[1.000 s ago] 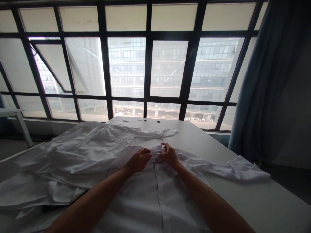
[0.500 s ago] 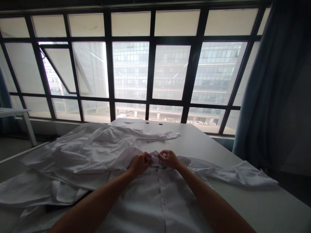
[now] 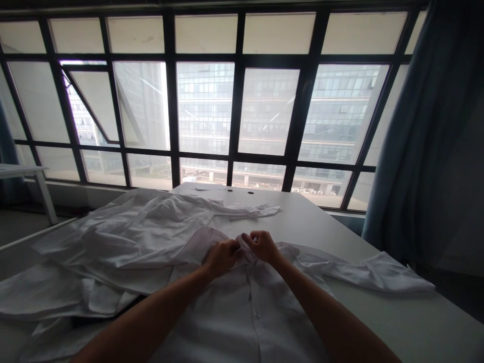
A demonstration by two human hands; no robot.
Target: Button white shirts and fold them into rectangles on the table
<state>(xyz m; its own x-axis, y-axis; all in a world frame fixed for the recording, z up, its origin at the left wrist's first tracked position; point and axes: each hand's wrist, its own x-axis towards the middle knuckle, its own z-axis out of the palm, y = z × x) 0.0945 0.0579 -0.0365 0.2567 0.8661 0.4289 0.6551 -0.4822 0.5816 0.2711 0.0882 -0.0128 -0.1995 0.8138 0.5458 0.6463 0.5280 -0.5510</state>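
Straight-edged white tabletop (image 3: 302, 222) extends rightward — your left hand (image 3: 222, 256) and right hand (image 3: 263, 246), close together, pinch a white cloth collar (image 3: 247, 253).

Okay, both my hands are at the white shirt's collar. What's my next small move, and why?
I'd probably bring the pinched collar fabric together. Your left hand and right hand each grip some, nearly meeting at the top of the front placket. Your hands hide the finer detail there, so take this as a guess.

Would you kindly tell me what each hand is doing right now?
Left hand: closed, gripping the collar of the white shirt.
Right hand: closed, pinching the same collar.
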